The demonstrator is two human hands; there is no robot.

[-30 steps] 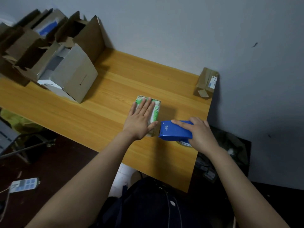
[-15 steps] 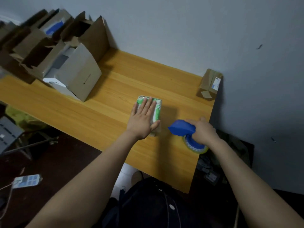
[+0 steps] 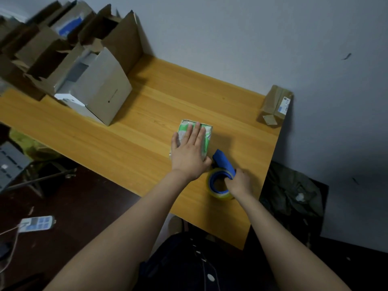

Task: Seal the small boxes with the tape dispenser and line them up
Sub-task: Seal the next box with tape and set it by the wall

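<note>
Fingers [image 3: 194, 133] flat on green box [image 3: 204, 131]; right hand [image 3: 239, 182] grips tape dispenser [image 3: 222, 162] (label unreadable).

I saw a smooth wood-grain table [image 3: 130, 131], matt brown cardboard boxes [image 3: 100, 89] at upper left, and a blue plastic tape dispenser [image 3: 223, 162].

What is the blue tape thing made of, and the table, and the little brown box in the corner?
The tape dispenser looks like smooth blue plastic, even in colour; its roll looks like clear yellowish film. The table looks like wood or wood-look board: grain lines, slight sheen. The little brown box looks like cardboard, dull brown, with glossy tape over it.
</note>
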